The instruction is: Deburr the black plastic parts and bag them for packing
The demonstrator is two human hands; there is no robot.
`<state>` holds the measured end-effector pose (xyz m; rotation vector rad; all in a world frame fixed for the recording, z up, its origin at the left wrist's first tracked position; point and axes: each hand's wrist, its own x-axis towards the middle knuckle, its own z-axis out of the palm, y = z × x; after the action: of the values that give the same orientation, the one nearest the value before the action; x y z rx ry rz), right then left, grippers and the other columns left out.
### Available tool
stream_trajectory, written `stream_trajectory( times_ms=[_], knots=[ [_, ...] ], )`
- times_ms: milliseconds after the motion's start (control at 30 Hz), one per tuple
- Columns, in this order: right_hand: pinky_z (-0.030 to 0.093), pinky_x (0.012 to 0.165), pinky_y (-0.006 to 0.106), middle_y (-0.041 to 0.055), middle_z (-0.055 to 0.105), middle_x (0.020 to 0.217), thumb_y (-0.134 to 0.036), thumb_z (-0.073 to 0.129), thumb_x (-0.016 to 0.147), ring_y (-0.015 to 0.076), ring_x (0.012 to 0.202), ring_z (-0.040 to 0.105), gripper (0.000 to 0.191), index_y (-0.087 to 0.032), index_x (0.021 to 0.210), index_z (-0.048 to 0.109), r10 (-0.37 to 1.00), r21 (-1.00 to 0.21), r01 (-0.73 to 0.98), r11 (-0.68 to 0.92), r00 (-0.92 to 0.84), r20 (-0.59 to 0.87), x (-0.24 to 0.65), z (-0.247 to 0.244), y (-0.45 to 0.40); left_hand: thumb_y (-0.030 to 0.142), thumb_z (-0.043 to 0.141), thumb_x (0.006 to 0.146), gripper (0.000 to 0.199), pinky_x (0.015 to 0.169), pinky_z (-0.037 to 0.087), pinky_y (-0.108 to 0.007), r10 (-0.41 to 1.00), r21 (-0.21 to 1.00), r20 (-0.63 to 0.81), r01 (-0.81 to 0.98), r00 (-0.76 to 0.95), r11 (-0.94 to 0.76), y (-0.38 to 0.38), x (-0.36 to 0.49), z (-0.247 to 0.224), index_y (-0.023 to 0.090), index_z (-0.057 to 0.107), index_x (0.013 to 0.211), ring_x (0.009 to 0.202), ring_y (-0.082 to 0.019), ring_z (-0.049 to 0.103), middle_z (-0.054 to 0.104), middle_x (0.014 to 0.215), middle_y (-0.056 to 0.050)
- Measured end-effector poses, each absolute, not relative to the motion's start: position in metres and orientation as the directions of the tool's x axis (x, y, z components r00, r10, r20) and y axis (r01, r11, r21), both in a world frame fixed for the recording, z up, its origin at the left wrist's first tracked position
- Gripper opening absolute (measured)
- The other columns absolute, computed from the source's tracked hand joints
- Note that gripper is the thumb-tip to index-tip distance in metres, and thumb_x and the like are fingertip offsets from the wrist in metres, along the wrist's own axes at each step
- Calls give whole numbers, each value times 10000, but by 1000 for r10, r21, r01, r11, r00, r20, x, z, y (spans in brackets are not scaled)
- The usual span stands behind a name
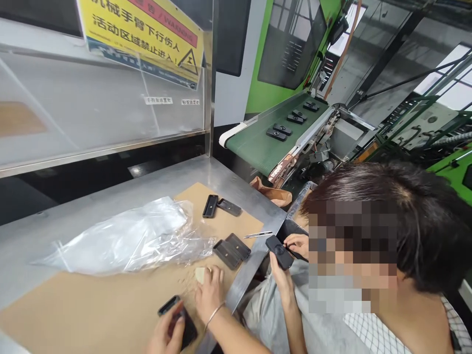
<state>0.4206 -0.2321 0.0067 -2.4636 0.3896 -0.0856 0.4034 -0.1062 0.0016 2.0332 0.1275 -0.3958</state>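
Left hand [165, 335] at the bottom edge of the view, grip clenched around a black rectangular plastic shell [176, 314], held just above the brown cardboard sheet [92, 305] that covers the near part of the grey steel table [110, 206]. Right hand [210, 294], thin bracelet at the wrist, just beside it and close to the table's right edge, fingers curled on a small beige block [200, 274] that rests on the cardboard.

Open cardboard to the left of both hands. Ahead of them, a crumpled clear plastic bag [129, 241] lying flat; contents not to be made out. Right of the bag, two black tray-like shells side by side [231, 250], touching; farther back, near the cardboard's far corner, another black pair [221, 206]. A thin metal tool [258, 234] near the table's right edge.

Beyond that edge, a seated co-worker, both hands [298, 243] on a black oval part [279, 251], held off the table. Behind, a sloping green conveyor belt [258, 147] carrying several small black parts [282, 130], well apart from the table. At the table's back, a clear panel in a metal frame [110, 108] with a yellow warning sign [147, 34].
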Motion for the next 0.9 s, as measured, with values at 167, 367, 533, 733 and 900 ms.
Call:
stream_trajectory(
  times_ms=[167, 367, 533, 733, 900],
  knots=[
    [410, 905, 413, 110, 481, 1156, -122, 457, 787, 235, 1098, 447, 436, -213, 1211, 420, -386, -656, -179, -733, 904, 184, 376, 53, -252, 379, 381, 714, 471, 776, 492, -415, -143, 826, -182, 73, 973, -558, -149, 455, 8, 136, 489, 1103, 776, -223, 619, 545, 1064, -141],
    [354, 890, 472, 159, 494, 1166, -277, 414, 857, 288, 1113, 437, 363, -173, 1203, 449, -526, -376, -375, -848, 691, 496, 360, 94, -329, 317, 382, 764, 418, 740, 498, -386, -223, 871, -38, -77, 974, -485, -195, 458, 8, 153, 476, 1137, 801, -206, 593, 527, 1025, -109],
    [338, 821, 492, 218, 491, 1175, -320, 457, 800, 355, 1072, 402, 454, -87, 1189, 480, -608, -91, -626, -774, 696, 383, 396, 105, -390, 267, 386, 775, 400, 725, 509, -382, -316, 925, -22, -100, 949, -366, -232, 438, 13, 157, 497, 1143, 899, -226, 584, 543, 1051, -116],
    [309, 780, 460, 181, 572, 975, -193, 527, 720, 341, 975, 433, 315, -109, 1017, 592, -640, 49, -668, -742, 729, 244, 418, 104, -408, 256, 421, 754, 354, 727, 512, -403, -382, 965, -28, -74, 924, -251, -250, 429, 20, 189, 572, 1067, 882, -240, 601, 586, 1064, -111],
    [337, 765, 454, 156, 579, 947, -215, 559, 711, 339, 960, 459, 191, -161, 889, 605, -644, 32, -668, -744, 728, 233, 406, 102, -406, 309, 417, 776, 344, 785, 493, -405, -437, 983, -170, 122, 884, -136, -274, 437, 27, 177, 587, 1045, 870, -229, 616, 634, 1016, -107]
  ],
)
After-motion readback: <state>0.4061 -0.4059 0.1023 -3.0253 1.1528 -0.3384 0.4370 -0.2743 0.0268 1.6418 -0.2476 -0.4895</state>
